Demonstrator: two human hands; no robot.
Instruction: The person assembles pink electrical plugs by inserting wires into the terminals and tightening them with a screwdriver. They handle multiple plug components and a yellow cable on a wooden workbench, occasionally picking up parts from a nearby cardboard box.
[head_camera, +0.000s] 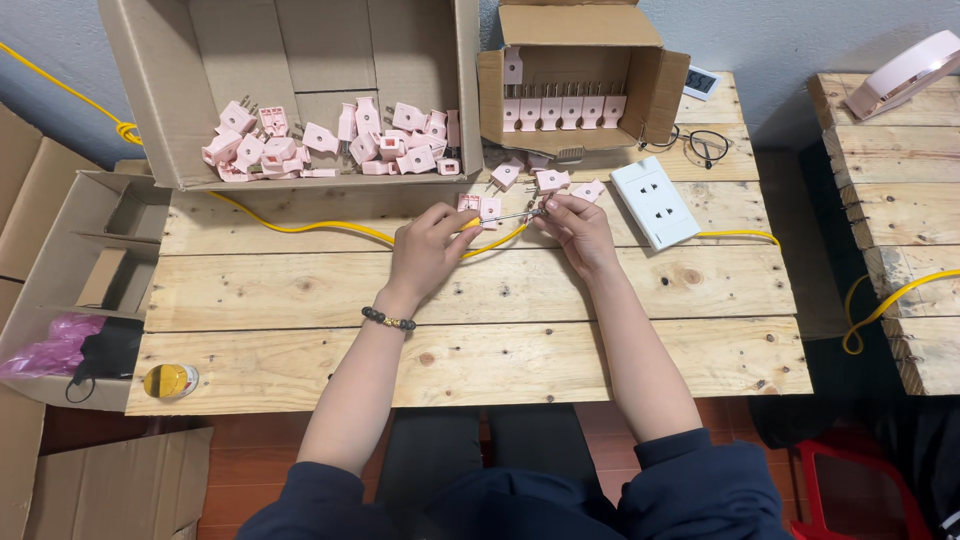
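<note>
Rough wooden planks form the table (480, 300). At its far middle the left hand (428, 250) grips a yellow-handled screwdriver (500, 217) – tip toward a pink plug (550, 182) pinched by the right hand (578, 228). More pink plugs (loose) fill the open cardboard box (290, 90) far left; a white socket strip (654, 202) lies right.

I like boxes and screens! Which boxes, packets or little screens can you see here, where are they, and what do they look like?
Big cardboard box: table's far left, brown, open, holding loose pink plugs.
Small cardboard box: far middle, brown, open, pink plugs in a row.
Little screen: behind the small box, white frame, dark digits.
Open carton: floor, left, brown, with a pink bag.
</note>
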